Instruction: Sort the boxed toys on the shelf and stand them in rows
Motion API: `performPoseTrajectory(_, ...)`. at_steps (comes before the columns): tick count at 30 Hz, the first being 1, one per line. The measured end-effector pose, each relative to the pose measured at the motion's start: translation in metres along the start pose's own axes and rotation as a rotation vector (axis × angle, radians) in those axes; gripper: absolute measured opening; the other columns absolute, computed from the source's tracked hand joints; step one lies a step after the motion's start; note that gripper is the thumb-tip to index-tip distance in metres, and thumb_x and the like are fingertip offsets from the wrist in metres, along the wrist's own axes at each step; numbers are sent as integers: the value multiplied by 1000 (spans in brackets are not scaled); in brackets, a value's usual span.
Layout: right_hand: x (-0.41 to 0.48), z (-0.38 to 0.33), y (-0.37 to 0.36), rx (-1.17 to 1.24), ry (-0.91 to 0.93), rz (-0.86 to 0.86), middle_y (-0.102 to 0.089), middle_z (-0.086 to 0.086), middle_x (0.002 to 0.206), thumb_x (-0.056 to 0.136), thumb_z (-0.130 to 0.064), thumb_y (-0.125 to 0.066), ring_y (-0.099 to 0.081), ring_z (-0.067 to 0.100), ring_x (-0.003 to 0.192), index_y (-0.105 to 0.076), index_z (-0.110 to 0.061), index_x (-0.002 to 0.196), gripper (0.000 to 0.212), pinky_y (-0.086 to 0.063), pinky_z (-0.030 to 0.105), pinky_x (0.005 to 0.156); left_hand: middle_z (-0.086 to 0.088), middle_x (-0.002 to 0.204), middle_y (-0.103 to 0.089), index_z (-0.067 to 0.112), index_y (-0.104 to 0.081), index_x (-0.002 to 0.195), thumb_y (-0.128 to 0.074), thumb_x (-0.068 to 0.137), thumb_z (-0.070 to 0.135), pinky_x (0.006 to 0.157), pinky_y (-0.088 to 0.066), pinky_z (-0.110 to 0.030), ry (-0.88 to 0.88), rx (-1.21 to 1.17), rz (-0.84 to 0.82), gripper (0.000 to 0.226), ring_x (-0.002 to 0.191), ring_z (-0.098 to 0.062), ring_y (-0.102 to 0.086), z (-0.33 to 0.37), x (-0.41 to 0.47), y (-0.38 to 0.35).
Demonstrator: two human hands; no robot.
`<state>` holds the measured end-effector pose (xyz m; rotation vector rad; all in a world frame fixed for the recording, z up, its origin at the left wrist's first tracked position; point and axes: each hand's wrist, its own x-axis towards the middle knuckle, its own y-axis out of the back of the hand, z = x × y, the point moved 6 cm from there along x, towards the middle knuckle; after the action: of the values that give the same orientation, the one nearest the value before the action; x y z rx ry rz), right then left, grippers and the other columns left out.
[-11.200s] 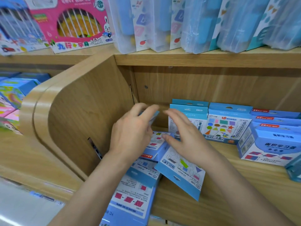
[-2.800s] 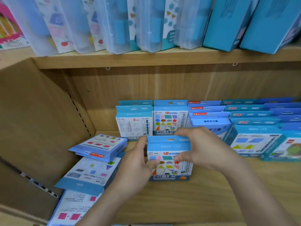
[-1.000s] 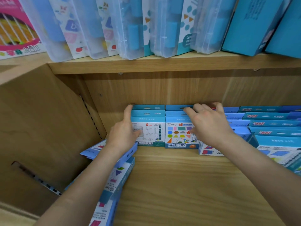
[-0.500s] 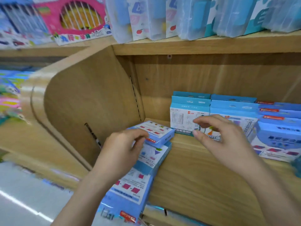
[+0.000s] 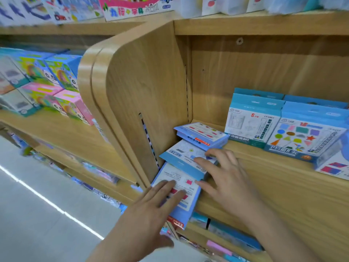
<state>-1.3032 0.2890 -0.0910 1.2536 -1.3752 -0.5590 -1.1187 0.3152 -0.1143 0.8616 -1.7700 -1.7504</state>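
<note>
Boxes (image 5: 200, 134), three, lie flat, overlapped, against divider (image 5: 147, 82); nearest box (image 5: 170, 175) overhangs shelf (image 5: 264, 176) edge. Left hand (image 5: 156, 203): fingers straight on nearest box, likely steadying. Right hand (image 5: 226, 182): fingers spread on middle box (image 5: 184, 153), probably gathering pile. Standing rows (image 5: 253, 123) farther from divider.

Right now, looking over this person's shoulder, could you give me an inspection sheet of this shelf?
Surface: wooden shelf, bare wood in front of the standing boxes.
Job's things: top box, middle box and bottom box lie flat, overlapping, against the side panel; the bottom box juts past the front edge. A white box and a shapes box stand at the back.
Clutter: nothing seen.
Grips: left hand flat on the bottom box; right hand, fingers spread, on the middle box.
Cables: nothing seen.
Surroundings: pink and green boxes on the next shelf; pale floor below.
</note>
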Motion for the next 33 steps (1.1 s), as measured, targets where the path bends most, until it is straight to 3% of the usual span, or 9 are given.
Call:
performPoseTrajectory(2,0,0,-5,-30,-1,-10,-52,-1,119,70,-46,-76,-42,18,111,-57,-30,121,57,-49,42,81,-2,134,-57,31,-54,130,-83,47,59,90,-49,-29,-28,-12,60,91,119,-19,-58,-1,4,-4)
performPoseTrajectory(6,1,-4,-9,-29,-64,-9,-58,-1,119,71,-41,-78,-48,19,107,-59,-26,121,55,-54,40,75,-5,121,-66,26,-67,116,-89,48,26,76,-58,-32,-103,-53,234,72,109,-22,-65,-7,12,0)
performPoseTrajectory(12,-5,-19,16,12,-73,87,-67,2,115,85,-33,-61,-62,22,105,-62,-13,118,39,-54,35,80,-4,117,-68,27,-68,116,-91,33,33,64,-60,-32,-158,-66,201,86,104,-19,-67,-13,14,-2)
performPoseTrajectory(17,-22,-12,62,323,-336,269,-66,-4,109,85,-31,-62,-59,10,85,-55,-24,122,38,-47,25,72,1,118,-68,31,-69,113,-87,34,54,68,-57,-27,-188,-130,193,85,105,-15,-67,-17,14,-4)
performPoseTrajectory(21,-39,4,87,697,-564,630,-65,-7,89,89,-20,-63,-60,4,78,-58,-35,101,20,-48,21,68,2,126,-63,29,-64,121,-39,69,79,77,-56,-30,-192,-127,252,76,114,-15,-61,-19,11,-2)
performPoseTrajectory(24,-57,18,90,946,-806,805,-68,-7,77,93,-24,-59,-61,9,73,-65,-27,93,7,-48,30,68,2,136,-55,27,-60,127,-27,75,85,90,-51,-35,-182,-182,243,84,125,-16,-53,-20,9,-3)
performPoseTrajectory(27,-70,18,77,1185,-996,786,-74,0,85,93,-28,-56,-68,15,74,-64,-13,94,18,-54,29,65,17,138,-44,27,-57,129,-15,77,85,107,-34,-23,-120,-496,236,88,131,-8,-42,-27,11,1)
performPoseTrajectory(31,-74,2,70,1267,-1047,738,-75,7,86,93,-28,-55,-71,17,74,-64,-7,98,24,-58,33,69,24,114,-63,32,-67,109,-32,89,66,91,-44,-16,0,-940,404,52,108,1,-59,-33,5,21)
performPoseTrajectory(33,-75,-4,68,1279,-1044,732,-75,5,80,93,-29,-54,-71,16,69,-64,-9,92,22,-58,33,67,16,104,-71,33,-68,104,-39,90,57,83,-52,-20,22,-1227,326,40,100,-2,-65,-23,3,29)
